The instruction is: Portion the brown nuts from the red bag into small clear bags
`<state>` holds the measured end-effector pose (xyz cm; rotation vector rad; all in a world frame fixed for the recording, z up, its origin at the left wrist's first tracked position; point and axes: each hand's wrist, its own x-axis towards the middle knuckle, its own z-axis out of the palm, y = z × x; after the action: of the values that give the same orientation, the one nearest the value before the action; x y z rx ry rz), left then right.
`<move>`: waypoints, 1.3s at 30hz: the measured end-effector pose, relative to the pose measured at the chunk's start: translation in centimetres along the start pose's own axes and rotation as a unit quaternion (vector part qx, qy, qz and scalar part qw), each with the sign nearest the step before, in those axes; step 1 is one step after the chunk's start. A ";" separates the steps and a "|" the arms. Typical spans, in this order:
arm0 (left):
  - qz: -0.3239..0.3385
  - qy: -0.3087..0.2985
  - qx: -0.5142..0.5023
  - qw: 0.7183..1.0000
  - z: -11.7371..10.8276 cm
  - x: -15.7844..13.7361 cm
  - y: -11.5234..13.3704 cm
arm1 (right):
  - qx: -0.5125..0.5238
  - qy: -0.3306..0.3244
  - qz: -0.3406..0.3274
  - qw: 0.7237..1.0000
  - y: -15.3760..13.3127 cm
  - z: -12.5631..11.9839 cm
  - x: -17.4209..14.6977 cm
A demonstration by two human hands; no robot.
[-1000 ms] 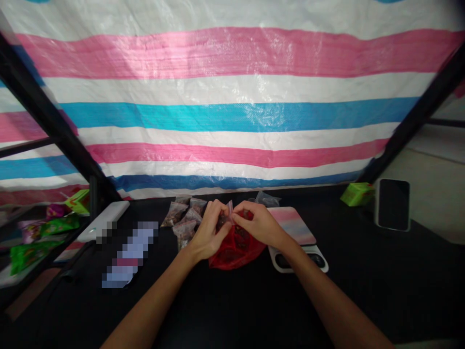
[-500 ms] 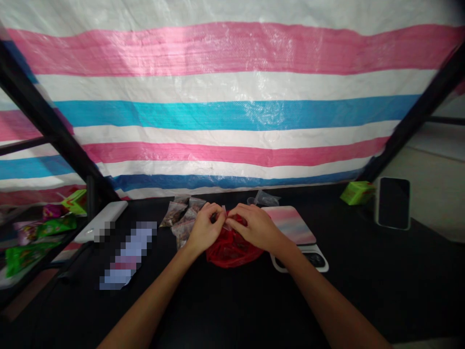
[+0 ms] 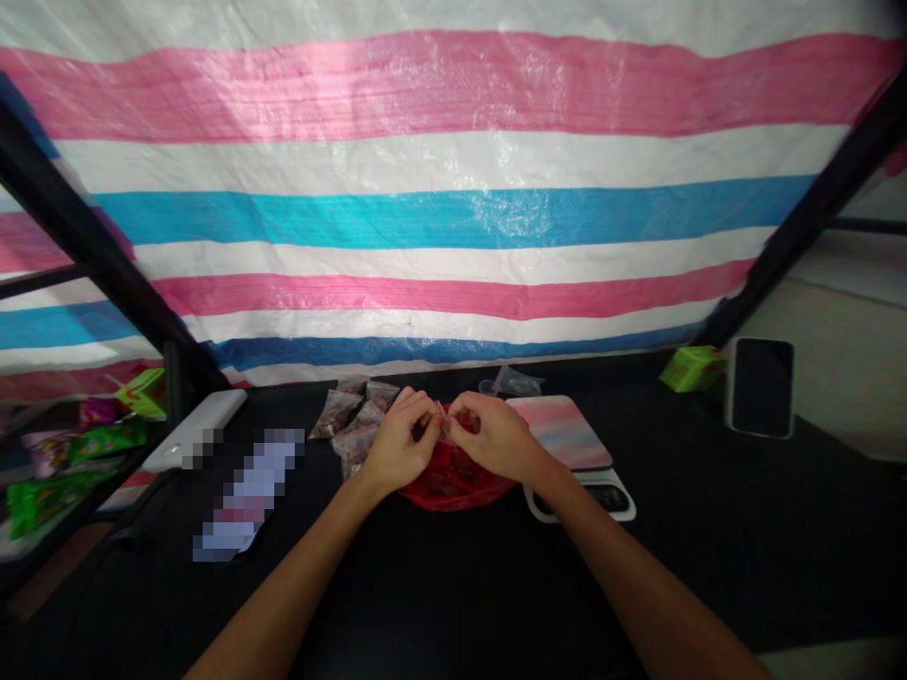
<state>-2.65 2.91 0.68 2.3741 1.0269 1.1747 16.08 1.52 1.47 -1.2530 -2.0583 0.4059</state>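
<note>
Where my hands meet: the fingers of my left hand (image 3: pixel 401 442) and right hand (image 3: pixel 494 434) pinch a small clear bag (image 3: pixel 443 421) between them; they hide most of it, so I cannot make out its contents.
Red bag: the red plastic bag (image 3: pixel 457 493) lies under my hands on the tabletop (image 3: pixel 432 595), its far part largely covered, the dark lumps inside indistinct.
Filled bags: several filled clear bags (image 3: pixel 335 414) heap just left of my left hand, which partly hides the nearest; their brownish contents blur.
Scale: right of the red bag, a white scale (image 3: pixel 567 434), partly behind my right forearm.
Far side: faint clear plastic (image 3: pixel 520 382), pieces hard to count.
Left: a pixelated strip (image 3: pixel 259 486), unreadable.
Right: a green box (image 3: pixel 689 368) beside a dark-screened device (image 3: pixel 761 387).
</note>
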 end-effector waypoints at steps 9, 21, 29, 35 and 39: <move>0.027 0.050 0.144 0.988 -0.2 -0.4 1.0 | -0.066 0.085 -0.005 0.994 -0.5 -1.4 0.4; 0.050 -0.114 0.056 0.991 0.2 -0.7 1.1 | 0.145 -0.016 0.095 0.985 2.0 -1.6 0.4; 0.031 -0.092 0.135 0.986 -0.7 -0.8 0.1 | 0.083 0.049 0.097 0.991 3.4 -1.1 0.6; -0.083 -0.098 0.013 0.992 0.1 -0.6 -2.6 | 0.045 0.043 0.024 0.998 2.3 -1.7 0.6; -0.133 -0.028 -0.091 0.987 0.7 -0.3 -3.6 | 0.032 0.031 -0.006 0.999 1.7 -1.9 0.5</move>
<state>-3.93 5.26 -1.91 2.0447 1.1252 1.0500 18.36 2.59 2.03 -1.2000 -1.9855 0.4181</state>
